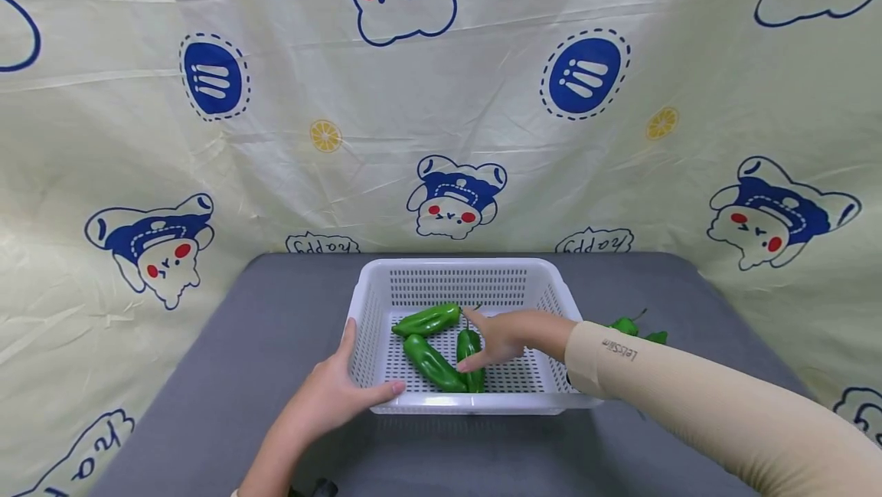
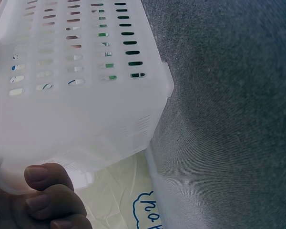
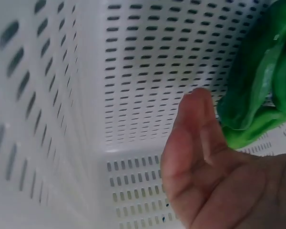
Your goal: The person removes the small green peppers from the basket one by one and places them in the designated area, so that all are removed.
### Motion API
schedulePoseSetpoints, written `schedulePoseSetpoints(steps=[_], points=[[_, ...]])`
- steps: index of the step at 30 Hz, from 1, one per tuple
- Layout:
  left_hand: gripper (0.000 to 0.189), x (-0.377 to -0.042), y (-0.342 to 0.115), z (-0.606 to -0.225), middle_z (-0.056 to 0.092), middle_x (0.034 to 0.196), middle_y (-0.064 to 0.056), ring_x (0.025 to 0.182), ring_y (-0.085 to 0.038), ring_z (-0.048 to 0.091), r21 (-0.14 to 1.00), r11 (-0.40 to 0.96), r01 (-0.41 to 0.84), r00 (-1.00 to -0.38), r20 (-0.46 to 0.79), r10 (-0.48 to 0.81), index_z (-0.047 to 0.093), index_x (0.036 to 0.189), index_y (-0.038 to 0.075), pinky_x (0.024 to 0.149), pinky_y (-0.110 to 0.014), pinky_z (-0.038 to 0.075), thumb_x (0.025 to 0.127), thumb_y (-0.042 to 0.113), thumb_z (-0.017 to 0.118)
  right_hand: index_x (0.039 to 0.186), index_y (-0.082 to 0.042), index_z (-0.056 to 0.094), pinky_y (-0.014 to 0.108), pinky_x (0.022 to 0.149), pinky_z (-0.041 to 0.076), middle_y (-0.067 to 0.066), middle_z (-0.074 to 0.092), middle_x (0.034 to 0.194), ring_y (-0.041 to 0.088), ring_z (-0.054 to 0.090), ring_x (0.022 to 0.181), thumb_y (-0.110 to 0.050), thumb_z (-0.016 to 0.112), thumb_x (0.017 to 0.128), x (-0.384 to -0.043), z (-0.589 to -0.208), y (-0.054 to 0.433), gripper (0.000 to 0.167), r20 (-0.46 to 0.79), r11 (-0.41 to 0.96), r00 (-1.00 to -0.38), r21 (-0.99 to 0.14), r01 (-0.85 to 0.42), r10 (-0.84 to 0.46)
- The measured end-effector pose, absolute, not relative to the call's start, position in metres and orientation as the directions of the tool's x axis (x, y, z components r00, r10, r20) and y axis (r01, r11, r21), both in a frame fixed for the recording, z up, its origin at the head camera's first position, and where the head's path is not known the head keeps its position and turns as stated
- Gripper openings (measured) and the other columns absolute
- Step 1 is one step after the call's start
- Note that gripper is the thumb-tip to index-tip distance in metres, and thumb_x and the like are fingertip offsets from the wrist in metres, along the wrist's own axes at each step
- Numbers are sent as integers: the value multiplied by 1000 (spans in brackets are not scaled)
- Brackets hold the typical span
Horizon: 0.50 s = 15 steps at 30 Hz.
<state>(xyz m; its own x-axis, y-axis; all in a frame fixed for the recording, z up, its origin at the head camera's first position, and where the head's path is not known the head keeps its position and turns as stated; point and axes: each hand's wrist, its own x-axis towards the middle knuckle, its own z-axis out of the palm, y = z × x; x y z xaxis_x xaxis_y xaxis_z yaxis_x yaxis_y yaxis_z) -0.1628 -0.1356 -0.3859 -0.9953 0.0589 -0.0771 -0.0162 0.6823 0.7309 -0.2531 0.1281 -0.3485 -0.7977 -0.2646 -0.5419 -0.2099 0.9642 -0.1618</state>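
White basket (image 1: pixel 482 403) holds 3 green peppers (image 1: pixel 429 363); the left hand (image 1: pixel 334 396) clamps its near left corner; the right hand (image 1: pixel 508 335), fingers apart, seems mid-arranging; withdrawing is likely called for next.

A creased, pale sheet (image 1: pixel 482 118) printed with cartoon figures (image 1: pixel 456 198) hangs behind a grey table (image 1: pixel 289 313).

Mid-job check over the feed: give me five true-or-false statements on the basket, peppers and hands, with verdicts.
1. Three long green peppers lie in the white plastic basket. True.
2. The basket's walls are solid. False: they have rows of slots.
3. The left hand grips the basket's near left corner. True.
4. The right hand is inside the basket. True.
5. Every pepper is in the basket. False: more green peppers lie right of it, partly hidden by the sleeve.
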Motion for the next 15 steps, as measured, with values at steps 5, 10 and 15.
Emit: schedulePoseSetpoints(steps=[5,10,15], points=[[129,-163,-136,-386,52,144,-25,118,-29,60,729,684,-15,-995,-76,59,4,161,11,96,-53,48,71,63,80,161,-19,10,40,83,54,14,35,159,22,61,96,-71,65,80,-259,-356,121,112,-570,970,-784,-144,-196,-243],[130,-162,-137,-386,53,143,-25,117,-28,61,732,681,-12,-995,-74,63,4,161,11,96,-53,49,70,64,80,160,-15,13,36,78,53,13,40,154,20,60,87,-71,65,80,-259,-363,111,111,-586,967,-770,-122,-224,-252],[130,-162,-137,-386,55,140,-24,113,-26,63,738,674,-10,-995,-76,67,3,161,11,95,-52,50,70,63,80,160,-12,14,32,72,51,14,45,149,18,58,80,-71,65,81,-260,-368,104,111,-582,962,-769,-105,-251,-264]])
